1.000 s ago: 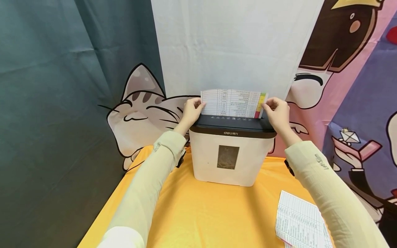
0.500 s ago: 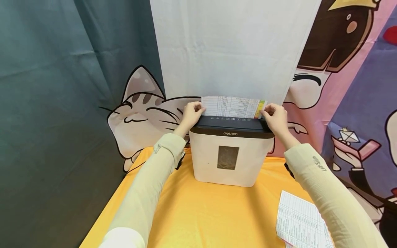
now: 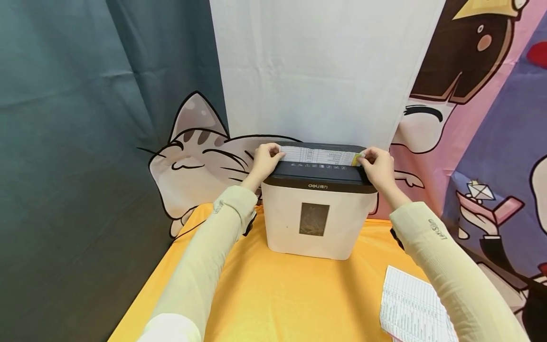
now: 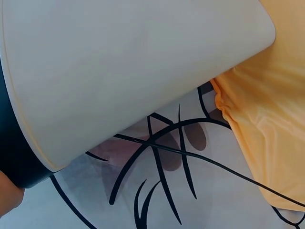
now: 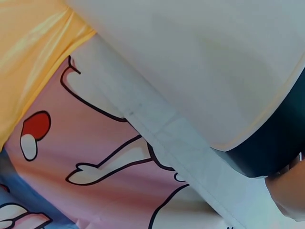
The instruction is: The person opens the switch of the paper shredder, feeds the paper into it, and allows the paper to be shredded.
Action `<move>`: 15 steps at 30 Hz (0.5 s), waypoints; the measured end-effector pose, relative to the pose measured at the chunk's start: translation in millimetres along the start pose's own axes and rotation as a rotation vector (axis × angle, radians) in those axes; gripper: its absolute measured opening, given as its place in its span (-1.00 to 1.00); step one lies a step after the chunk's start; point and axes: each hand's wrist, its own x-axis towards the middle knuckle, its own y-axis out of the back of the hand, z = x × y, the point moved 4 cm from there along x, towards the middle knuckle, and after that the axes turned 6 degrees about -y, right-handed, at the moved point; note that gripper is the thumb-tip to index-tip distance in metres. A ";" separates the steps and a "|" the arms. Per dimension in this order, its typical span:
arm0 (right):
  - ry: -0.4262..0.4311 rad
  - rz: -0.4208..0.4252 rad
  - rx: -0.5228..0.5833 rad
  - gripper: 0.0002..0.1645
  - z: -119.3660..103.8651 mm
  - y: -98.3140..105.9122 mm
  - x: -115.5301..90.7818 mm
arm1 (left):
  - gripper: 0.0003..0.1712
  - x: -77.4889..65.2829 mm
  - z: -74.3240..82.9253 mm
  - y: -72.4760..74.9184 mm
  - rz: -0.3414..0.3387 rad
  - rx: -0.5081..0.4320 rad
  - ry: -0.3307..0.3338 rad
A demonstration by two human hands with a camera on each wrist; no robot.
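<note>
A printed sheet of paper (image 3: 316, 156) stands in the slot of a paper shredder (image 3: 282, 223), with only a low strip showing above the dark top. My left hand (image 3: 267, 159) pinches the sheet's left edge between thumb and fingers. At the other end, my right hand (image 3: 377, 164) pinches the right edge, beside a yellow-green printed band. The shredder has a white body with a small dark window. Each wrist view shows mostly the shredder's side, with just a bit of the left hand (image 4: 8, 194) and right hand (image 5: 288, 191) at its dark rim.
More printed sheets (image 3: 412, 304) lie at the right front of the orange tablecloth (image 3: 273, 299), partly under my right forearm. A thin black cable (image 4: 224, 167) runs left of the shredder. Behind hangs a cartoon-printed cloth (image 3: 320, 71).
The sheet has sunk steadily into the shredder, from a tall strip to a low one, baring the back of the dark top. Both hands have come down slightly with it, still pinching its edges.
</note>
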 end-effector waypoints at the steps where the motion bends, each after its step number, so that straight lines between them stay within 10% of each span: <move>1: -0.003 0.001 0.002 -0.83 0.4 -0.4 0.0 | -0.86 0.1 -0.3 -0.3 0.003 -0.003 -0.002; 15: 0.002 0.013 0.029 -0.87 3.9 -2.6 -2.6 | -0.84 -1.1 0.2 -2.9 -0.014 -0.029 -0.037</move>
